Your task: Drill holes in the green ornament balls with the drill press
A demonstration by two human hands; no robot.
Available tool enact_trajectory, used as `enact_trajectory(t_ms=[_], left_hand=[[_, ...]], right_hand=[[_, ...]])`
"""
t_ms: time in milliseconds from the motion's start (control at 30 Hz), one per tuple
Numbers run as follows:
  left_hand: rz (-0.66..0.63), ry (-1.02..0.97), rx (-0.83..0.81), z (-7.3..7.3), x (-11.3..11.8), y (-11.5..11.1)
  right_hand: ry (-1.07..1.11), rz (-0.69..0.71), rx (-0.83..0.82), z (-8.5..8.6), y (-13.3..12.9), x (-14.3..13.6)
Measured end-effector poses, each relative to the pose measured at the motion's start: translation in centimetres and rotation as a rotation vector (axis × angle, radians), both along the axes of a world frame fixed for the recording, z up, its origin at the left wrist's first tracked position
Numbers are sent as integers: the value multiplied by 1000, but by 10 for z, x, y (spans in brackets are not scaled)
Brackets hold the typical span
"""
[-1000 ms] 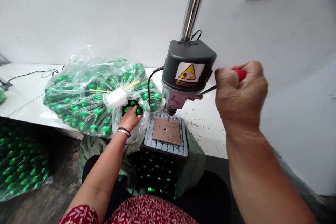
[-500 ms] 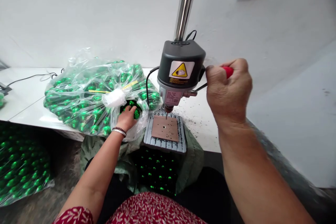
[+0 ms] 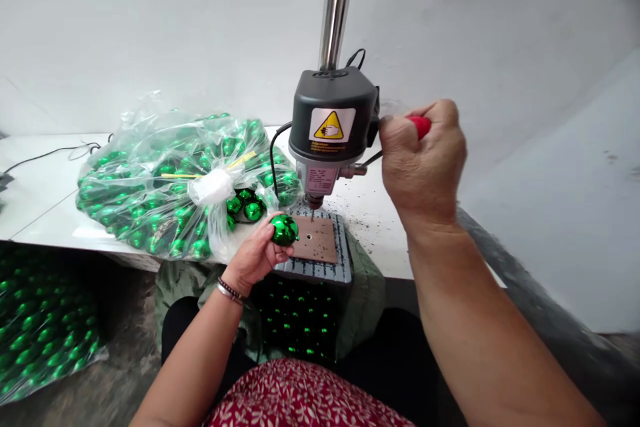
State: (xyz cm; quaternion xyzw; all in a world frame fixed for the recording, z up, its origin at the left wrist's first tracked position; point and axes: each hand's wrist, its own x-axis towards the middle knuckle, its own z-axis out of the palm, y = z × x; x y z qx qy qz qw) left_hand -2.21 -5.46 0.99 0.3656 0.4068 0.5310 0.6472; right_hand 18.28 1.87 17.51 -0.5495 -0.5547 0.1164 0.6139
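The person's left hand is gripping a shiny green round ball, fingers and thumb closing around it. The ball is overlapping the left edge of a flat brown square board with a small hole, which is lying just right of that hand on a grey ribbed metal base. Whether ball and board are touching, one cannot tell.

The right hand is clamping a red lever handle on a black-and-grey drill press. Left of and below that hand, the thin metal bit is pointing down, apart from the ball.

As for progress, this ball is out but seemingly not yet being drilled. Many green balls are waiting in a clear plastic bag beyond and left of the left hand. Dark flecks on the white tabletop are suggesting finished work. More balls are glinting below the hands, inside a dull green sack; whether those are done is unclear.
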Motion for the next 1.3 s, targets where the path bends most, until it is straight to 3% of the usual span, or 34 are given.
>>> enact_trajectory(t_ms=[133,333,467,700,1033,1300], left_hand=[[-5,5,-76,-9,12,6],[105,564,32,-21,17,32],[83,740,108,-25,19,44],[83,823,62,-15,24,47],[29,993,126,-17,41,53],[7,1009,86,-16,45,55]], right_hand=[[10,18,17,0,0,1],[4,21,47,-3,2,1],[-89,16,136,-14,9,5],[-160,80,266,-34,25,14],[-158,74,211,-29,20,13],[-131,25,203,-26,7,11]])
